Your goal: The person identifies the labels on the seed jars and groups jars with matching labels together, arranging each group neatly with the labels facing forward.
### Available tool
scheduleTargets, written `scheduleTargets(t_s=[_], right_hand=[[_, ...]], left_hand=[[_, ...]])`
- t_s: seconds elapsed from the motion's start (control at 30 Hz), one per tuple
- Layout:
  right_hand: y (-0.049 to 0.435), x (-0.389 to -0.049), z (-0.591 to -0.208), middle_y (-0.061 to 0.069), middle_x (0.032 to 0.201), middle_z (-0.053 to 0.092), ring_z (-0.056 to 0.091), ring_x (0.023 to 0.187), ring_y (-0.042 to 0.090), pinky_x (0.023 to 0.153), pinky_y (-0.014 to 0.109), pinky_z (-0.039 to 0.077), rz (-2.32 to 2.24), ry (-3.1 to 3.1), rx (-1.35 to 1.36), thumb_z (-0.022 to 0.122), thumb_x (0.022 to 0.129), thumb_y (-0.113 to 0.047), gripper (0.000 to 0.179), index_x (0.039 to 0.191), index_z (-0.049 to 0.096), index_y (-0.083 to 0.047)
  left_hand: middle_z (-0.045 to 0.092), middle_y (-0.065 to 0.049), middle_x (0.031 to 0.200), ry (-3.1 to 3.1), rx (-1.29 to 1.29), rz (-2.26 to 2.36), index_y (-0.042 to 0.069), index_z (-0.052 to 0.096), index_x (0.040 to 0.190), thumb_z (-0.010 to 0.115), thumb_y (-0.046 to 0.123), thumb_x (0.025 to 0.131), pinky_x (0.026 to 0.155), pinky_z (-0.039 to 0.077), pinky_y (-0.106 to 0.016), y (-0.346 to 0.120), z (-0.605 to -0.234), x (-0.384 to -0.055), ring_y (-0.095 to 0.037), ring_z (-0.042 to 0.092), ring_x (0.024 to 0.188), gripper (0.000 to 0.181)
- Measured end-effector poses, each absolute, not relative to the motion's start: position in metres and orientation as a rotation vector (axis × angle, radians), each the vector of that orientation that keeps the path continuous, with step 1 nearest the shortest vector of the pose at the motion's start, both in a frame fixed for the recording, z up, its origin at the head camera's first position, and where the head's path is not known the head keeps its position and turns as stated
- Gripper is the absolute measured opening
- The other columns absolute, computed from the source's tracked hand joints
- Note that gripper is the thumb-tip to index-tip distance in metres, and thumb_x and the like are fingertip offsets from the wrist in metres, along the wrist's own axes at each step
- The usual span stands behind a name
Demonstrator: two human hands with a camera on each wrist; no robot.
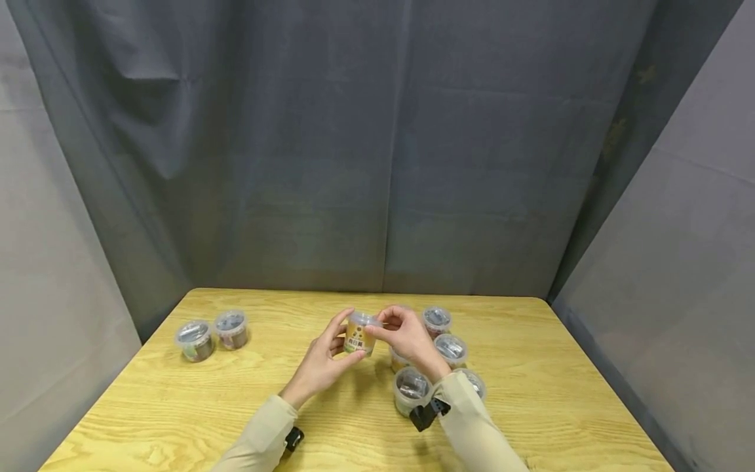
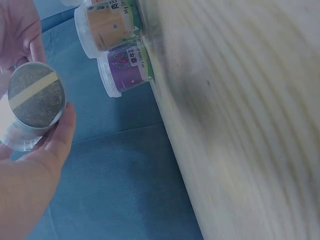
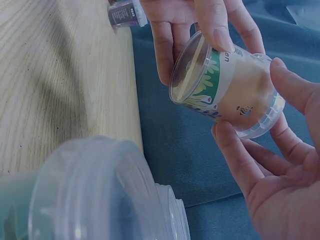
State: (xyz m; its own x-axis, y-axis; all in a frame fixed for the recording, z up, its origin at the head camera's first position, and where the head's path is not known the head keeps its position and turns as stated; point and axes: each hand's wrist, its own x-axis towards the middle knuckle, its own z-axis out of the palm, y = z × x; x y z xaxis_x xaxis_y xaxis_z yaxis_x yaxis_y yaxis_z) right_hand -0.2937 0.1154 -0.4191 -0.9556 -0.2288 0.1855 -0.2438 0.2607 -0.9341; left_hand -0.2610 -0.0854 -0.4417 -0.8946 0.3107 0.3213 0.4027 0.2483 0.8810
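Above the table's middle, my left hand (image 1: pixel 321 368) grips a small clear plastic tub (image 1: pixel 358 335) with an orange sunflower label, its fingers and thumb on the sides. My right hand (image 1: pixel 415 341) pinches the same tub near its lidded end, as the right wrist view also shows. There the tub (image 3: pixel 240 95) lies tilted between both hands, its bottom towards the left hand's side. The left wrist view looks onto the tub's bottom (image 2: pixel 36 95), where a dark, grainy filling and a pale strip show.
Several similar lidded tubs stand close by the right forearm, among them one with a pale green side (image 1: pixel 411 391) and one at the back (image 1: pixel 437 320). Two more tubs (image 1: pixel 231 329) stand at the left of the wooden table (image 1: pixel 283 328). Dark cloth (image 1: pixel 307 164) hangs behind it.
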Motion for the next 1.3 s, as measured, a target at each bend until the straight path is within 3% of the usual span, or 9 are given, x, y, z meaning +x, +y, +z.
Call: scheduleTargets(t_s=[0.13,0.3,0.47,0.57,0.73,0.93,1.03,1.3], right_hand=[[0.116,-0.294,-0.419,0.005,0.096,0.067,0.067,0.085,0.014,0.073,0.028,0.055,1.853,-2.478,0.482,0.078,0.085,-0.028,0.026,0.094,0.064,-0.009],[0.115,-0.294,-0.418,0.005,0.099,0.067,0.068,0.091,0.014,0.077,0.028,0.056,1.826,-2.491,0.502,0.076,0.087,-0.025,0.022,0.096,0.064,-0.009],[0.114,-0.293,-0.419,0.004,0.097,0.067,0.067,0.089,0.013,0.076,0.027,0.056,1.725,-2.53,0.501,0.077,0.086,-0.026,0.023,0.095,0.064,-0.01],[0.116,-0.293,-0.42,0.004,0.096,0.066,0.067,0.088,0.014,0.077,0.027,0.056,1.693,-2.546,0.539,0.077,0.086,-0.025,0.022,0.093,0.063,-0.009],[0.12,-0.294,-0.419,0.007,0.104,0.066,0.068,0.102,0.021,0.086,0.031,0.058,1.638,-2.572,0.685,0.077,0.085,-0.019,0.02,0.09,0.062,-0.008],[0.119,-0.294,-0.426,0.006,0.109,0.066,0.067,0.107,0.023,0.086,0.027,0.058,1.522,-2.643,0.749,0.079,0.083,-0.018,0.02,0.091,0.063,-0.01],[0.118,-0.295,-0.43,0.006,0.109,0.067,0.067,0.108,0.024,0.09,0.032,0.057,1.415,-2.667,0.789,0.079,0.083,-0.016,0.018,0.091,0.064,-0.011],[0.117,-0.296,-0.436,0.009,0.12,0.069,0.064,0.114,0.029,0.097,0.046,0.053,0.965,-2.749,0.856,0.077,0.085,-0.016,0.01,0.093,0.073,-0.015]], left_hand=[[0.052,-0.023,0.139,-2.398,-0.686,-1.734,0.028,0.029,0.153,0.072,0.011,0.089,0.101,0.05,-0.049,-0.086,-0.456,-0.273,-0.036,0.062,0.115,0.078],[0.057,-0.017,0.134,-2.366,-0.663,-1.682,0.037,0.033,0.149,0.077,0.018,0.086,0.098,0.053,-0.046,-0.086,-0.463,-0.277,-0.031,0.065,0.111,0.078],[0.059,-0.013,0.131,-2.359,-0.647,-1.55,0.04,0.038,0.146,0.08,0.021,0.082,0.094,0.055,-0.042,-0.084,-0.465,-0.276,-0.028,0.065,0.11,0.079],[0.058,-0.01,0.133,-2.375,-0.646,-1.533,0.039,0.04,0.144,0.075,0.028,0.087,0.093,0.056,-0.038,-0.083,-0.465,-0.277,-0.025,0.065,0.111,0.068],[0.057,-0.009,0.135,-2.38,-0.673,-1.68,0.027,0.048,0.137,0.062,0.038,0.096,0.091,0.057,-0.037,-0.087,-0.462,-0.282,-0.028,0.063,0.115,0.045],[0.06,-0.008,0.127,-2.417,-0.774,-1.689,0.016,0.055,0.105,0.072,0.027,0.09,0.101,0.052,-0.041,-0.098,-0.459,-0.291,-0.029,0.062,0.119,0.026],[0.064,-0.007,0.119,-2.452,-0.839,-1.577,0.014,0.055,0.094,0.076,0.023,0.086,0.103,0.05,-0.042,-0.103,-0.461,-0.295,-0.029,0.062,0.118,0.024],[0.066,0.001,0.105,-2.603,-0.91,-1.303,0.015,0.055,0.087,0.079,0.026,0.083,0.101,0.051,-0.041,-0.104,-0.468,-0.307,-0.025,0.064,0.116,0.026]])
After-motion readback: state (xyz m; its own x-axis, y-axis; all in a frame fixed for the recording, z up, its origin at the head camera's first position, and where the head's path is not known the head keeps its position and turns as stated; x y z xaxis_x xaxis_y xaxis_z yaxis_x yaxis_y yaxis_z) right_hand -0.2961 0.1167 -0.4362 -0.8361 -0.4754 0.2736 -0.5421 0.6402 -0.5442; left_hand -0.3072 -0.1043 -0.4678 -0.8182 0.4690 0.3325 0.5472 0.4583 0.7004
